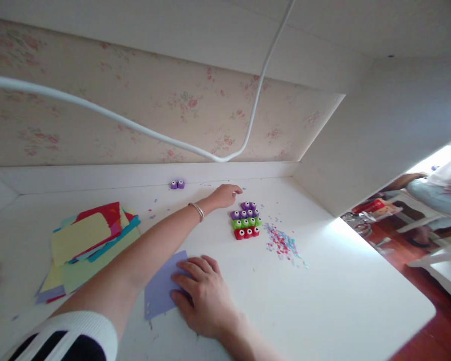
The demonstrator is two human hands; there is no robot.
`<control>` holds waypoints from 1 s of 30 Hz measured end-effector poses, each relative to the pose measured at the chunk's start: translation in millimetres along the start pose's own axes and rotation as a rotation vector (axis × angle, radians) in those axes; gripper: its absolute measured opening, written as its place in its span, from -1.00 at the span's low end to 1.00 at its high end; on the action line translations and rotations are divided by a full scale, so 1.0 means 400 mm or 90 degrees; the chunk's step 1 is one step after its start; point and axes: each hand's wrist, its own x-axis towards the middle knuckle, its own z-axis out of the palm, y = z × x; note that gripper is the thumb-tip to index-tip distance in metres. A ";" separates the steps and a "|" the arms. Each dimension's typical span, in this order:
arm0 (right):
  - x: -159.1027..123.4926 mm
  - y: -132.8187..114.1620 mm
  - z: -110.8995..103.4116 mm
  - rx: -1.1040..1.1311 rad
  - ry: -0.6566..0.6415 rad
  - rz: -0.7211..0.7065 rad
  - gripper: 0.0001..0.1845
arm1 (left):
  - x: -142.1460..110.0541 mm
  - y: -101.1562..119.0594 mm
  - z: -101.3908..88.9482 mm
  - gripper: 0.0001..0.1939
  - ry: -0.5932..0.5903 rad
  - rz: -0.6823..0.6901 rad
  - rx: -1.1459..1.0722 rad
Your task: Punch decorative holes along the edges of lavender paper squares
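Note:
My left hand (pixel 225 196), a bangle on its wrist, reaches across the table with its fingers partly bent and a gap at the tips. Nothing shows between them. Just in front and to the right stand rows of small craft punches: purple ones (pixel 244 214), green ones (pixel 247 222) and red ones (pixel 246 232), with white, dark-centred tops. My right hand (pixel 203 296) lies with fingers spread on a sheet of purple paper (pixel 158 291), pressing its right side. Small holes show near the sheet's lower left corner.
Two more purple punches (pixel 178 184) sit by the back edge. Punched paper confetti (pixel 283 243) is heaped on the right. Coloured paper sheets (pixel 86 235) are stacked left. A white cable (pixel 154 134) hangs across the front. A person's arm (pixel 404 181) shows beyond the table at right.

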 end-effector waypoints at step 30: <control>-0.016 0.036 0.016 -0.045 0.109 0.159 -0.42 | -0.434 -0.120 -0.219 -0.76 -0.090 -0.167 0.283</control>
